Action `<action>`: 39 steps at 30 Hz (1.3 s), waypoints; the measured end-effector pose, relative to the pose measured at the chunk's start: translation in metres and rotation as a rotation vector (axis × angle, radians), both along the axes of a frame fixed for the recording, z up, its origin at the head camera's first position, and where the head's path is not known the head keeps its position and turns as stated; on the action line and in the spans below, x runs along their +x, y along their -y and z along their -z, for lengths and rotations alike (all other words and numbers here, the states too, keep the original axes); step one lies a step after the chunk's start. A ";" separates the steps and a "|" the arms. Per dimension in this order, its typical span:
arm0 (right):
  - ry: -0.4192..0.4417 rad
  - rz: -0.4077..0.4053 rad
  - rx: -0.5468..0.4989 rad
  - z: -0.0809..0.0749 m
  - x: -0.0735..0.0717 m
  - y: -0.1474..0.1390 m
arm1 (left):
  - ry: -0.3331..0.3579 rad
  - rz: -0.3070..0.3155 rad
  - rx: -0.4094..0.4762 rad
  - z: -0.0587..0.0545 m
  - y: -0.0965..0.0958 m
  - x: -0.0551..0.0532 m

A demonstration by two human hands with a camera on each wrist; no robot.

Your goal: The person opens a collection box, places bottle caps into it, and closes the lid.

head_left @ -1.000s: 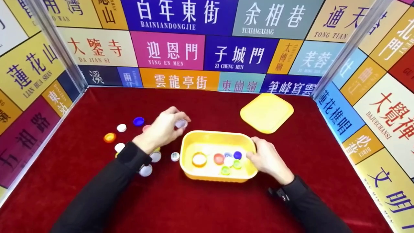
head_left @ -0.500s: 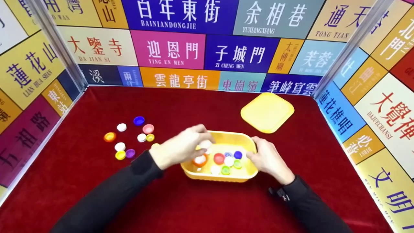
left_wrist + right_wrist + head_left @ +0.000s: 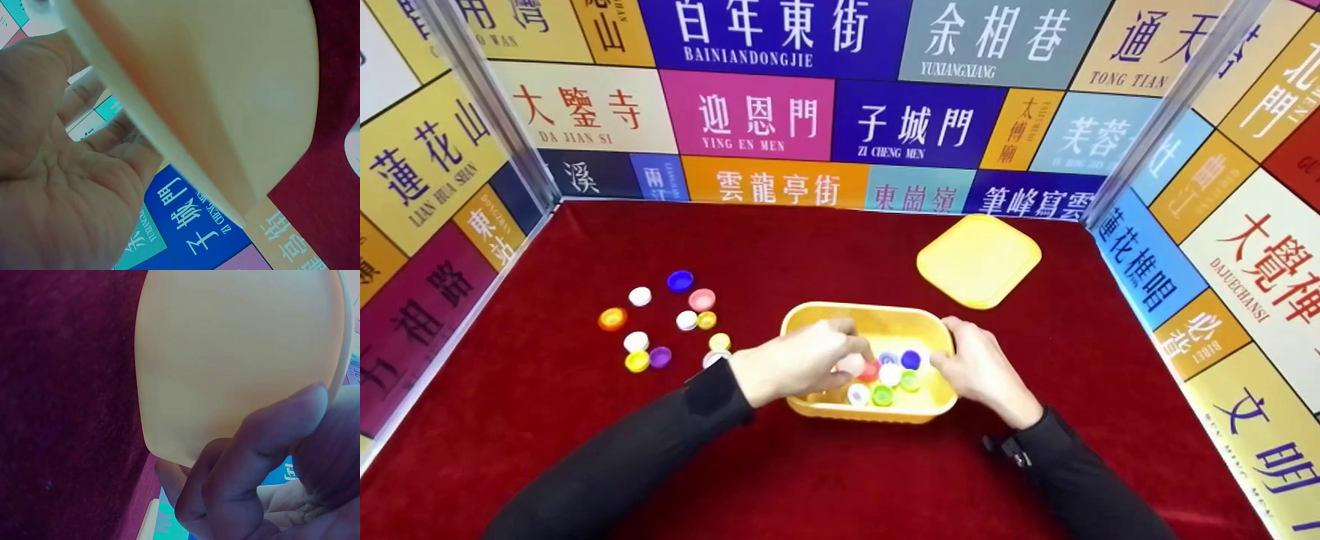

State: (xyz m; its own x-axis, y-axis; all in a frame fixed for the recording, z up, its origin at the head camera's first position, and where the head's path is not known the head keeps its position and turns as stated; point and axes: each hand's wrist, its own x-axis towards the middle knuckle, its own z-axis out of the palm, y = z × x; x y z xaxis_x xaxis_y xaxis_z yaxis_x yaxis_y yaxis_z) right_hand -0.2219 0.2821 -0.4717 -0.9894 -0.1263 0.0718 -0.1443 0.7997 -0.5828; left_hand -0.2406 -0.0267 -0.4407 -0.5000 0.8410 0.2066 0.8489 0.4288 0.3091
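Observation:
In the head view, my left hand [image 3: 810, 360] reaches over the left side of a yellow plastic box [image 3: 915, 319] and holds a white bottle cap [image 3: 851, 365] between thumb and fingers. On the box floor lie several caps, among them a dark blue cap [image 3: 910, 360], a green cap [image 3: 883, 395] and a white cap [image 3: 858, 394]. My right hand [image 3: 982, 364] grips the box's right end, its thumb over the rim. In the right wrist view, its curled fingers [image 3: 236, 478] lie against the box's outer wall [image 3: 225, 371]. The left hand hides part of the box's inside.
Several loose caps lie on the red cloth [image 3: 825, 480] to the left, including a blue cap [image 3: 680, 281], an orange cap [image 3: 613, 319] and a purple cap [image 3: 660, 356]. A yellow lid [image 3: 979, 261] lies behind the box to the right. Printed panels wall in the back and sides.
My left hand has moved right and toward me, from behind the box's left end to over its inside. Another white cap has come to lie in the box. The right hand has stayed put.

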 end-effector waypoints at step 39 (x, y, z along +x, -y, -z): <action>0.025 0.009 -0.004 0.000 -0.001 0.001 | 0.073 -0.281 0.240 -0.014 0.062 -0.016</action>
